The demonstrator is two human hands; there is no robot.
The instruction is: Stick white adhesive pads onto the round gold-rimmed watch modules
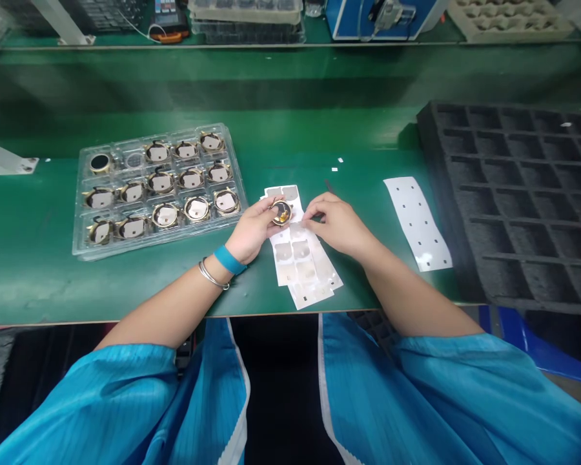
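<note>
My left hand (252,227) holds a small round gold-rimmed part (281,212) just above a stack of white sticker sheets (304,261) on the green bench. My right hand (336,223) is right beside it, fingertips pinched at a clear film piece on the top sheet, touching or nearly touching the round part. A blue band and a metal bangle sit on my left wrist. Left of my hands lies a clear plastic tray (80,223) with several more round parts in its pockets.
A used white backing sheet (419,223) lies to the right. Beyond it sits a black foam tray (518,194) with empty cells. A raised shelf at the back carries trays and a blue device (382,18). A white bracket (4,161) stands at far left.
</note>
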